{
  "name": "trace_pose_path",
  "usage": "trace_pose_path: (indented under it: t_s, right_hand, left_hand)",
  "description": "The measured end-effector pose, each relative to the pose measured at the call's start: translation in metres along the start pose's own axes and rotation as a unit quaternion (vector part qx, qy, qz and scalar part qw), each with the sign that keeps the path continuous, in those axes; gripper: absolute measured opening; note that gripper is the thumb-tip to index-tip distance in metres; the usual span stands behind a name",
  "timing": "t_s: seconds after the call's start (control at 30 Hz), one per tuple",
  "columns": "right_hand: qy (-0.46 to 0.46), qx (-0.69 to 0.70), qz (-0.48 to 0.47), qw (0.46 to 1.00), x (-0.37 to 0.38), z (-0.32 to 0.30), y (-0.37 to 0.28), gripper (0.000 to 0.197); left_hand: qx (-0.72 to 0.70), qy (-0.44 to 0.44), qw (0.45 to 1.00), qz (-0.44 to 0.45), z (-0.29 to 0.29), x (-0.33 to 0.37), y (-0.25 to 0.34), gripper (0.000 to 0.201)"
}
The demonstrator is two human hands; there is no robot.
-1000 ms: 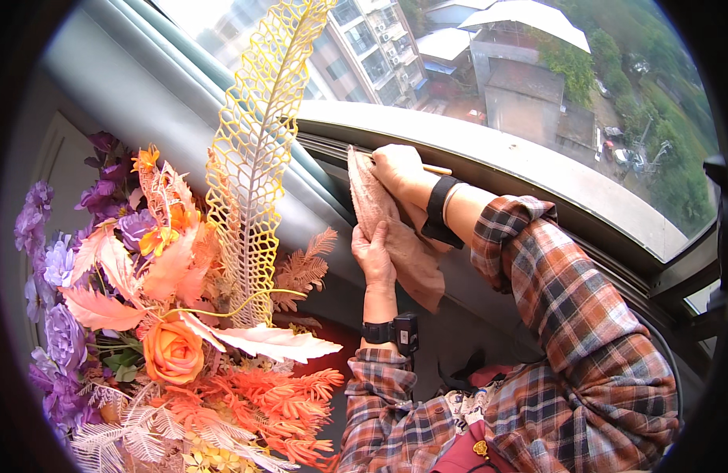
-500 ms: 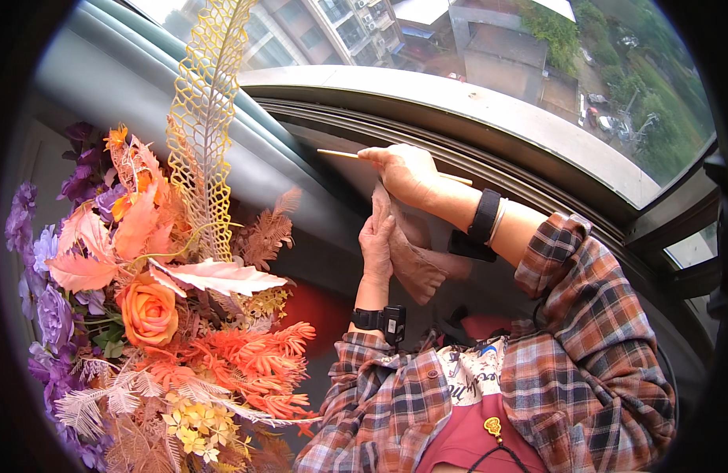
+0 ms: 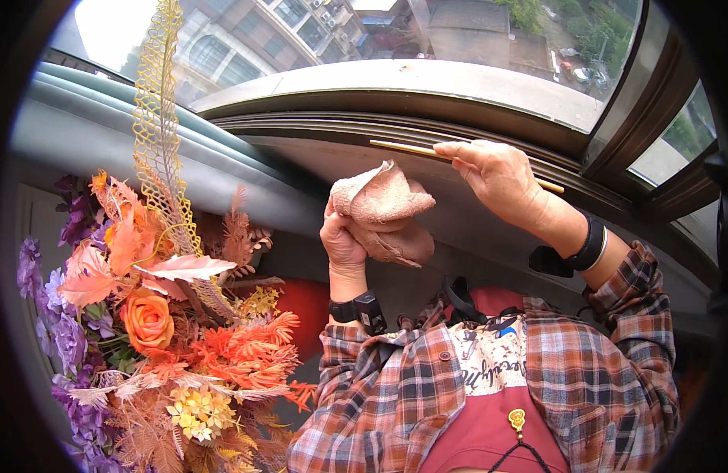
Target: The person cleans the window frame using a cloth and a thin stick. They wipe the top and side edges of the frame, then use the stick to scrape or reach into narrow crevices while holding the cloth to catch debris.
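Note:
A bunched pinkish-beige cloth (image 3: 388, 209) rises from my left hand (image 3: 344, 243), whose fingers are closed round its left side. In my right hand (image 3: 494, 175) a thin light wooden stick (image 3: 411, 147) is gripped. One end of the stick points left over the window track, and the other comes out past the right side of my hand. A gap separates the cloth from the right hand. Part of the left fingers is hidden behind the cloth.
Dark window tracks (image 3: 317, 124) curve along the far side below a pale outer ledge (image 3: 427, 79). A grey-blue curtain (image 3: 143, 130) hangs at the left. Artificial flowers (image 3: 147, 319) fill the left side, close to my left arm, with a red object (image 3: 301, 311) behind them.
My right hand has moved right with the stick, away from the left hand. The cloth, hanging down earlier, is now bunched and raised in my left hand. The view has shifted somewhat.

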State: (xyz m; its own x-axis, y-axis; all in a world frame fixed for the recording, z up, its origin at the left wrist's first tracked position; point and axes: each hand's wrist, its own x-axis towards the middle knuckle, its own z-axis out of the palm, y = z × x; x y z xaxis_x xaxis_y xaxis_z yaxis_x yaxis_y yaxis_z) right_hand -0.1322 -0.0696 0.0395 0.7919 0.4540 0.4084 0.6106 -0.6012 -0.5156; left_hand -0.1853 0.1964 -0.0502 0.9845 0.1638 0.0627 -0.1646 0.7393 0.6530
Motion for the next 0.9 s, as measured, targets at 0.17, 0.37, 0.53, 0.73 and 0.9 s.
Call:
trace_pose_path:
  t_s: [0.17,0.37,0.53,0.73,0.9]
  right_hand:
    - [0.007,0.007,0.025,1.000,-0.037,-0.034,0.014,0.025]
    - [-0.110,0.027,0.045,0.992,-0.075,-0.055,0.024,0.027]
    - [-0.074,0.031,0.078,0.994,-0.096,-0.075,0.029,0.024]
    - [0.011,-0.023,0.110,0.994,-0.124,-0.095,0.036,0.023]
    - [0.088,-0.058,0.117,0.987,-0.126,-0.075,0.058,0.026]
  left_hand:
    - [0.102,-0.071,0.992,-0.005,0.018,0.007,0.000,0.050]
    - [0.197,-0.098,0.976,-0.011,0.041,0.013,-0.016,0.022]
    - [0.387,-0.282,0.876,-0.061,0.064,0.020,-0.020,0.014]
    - [0.500,-0.412,0.761,-0.034,0.078,0.041,-0.037,0.021]
    - [0.544,-0.410,0.729,-0.068,0.063,0.054,-0.060,0.029]
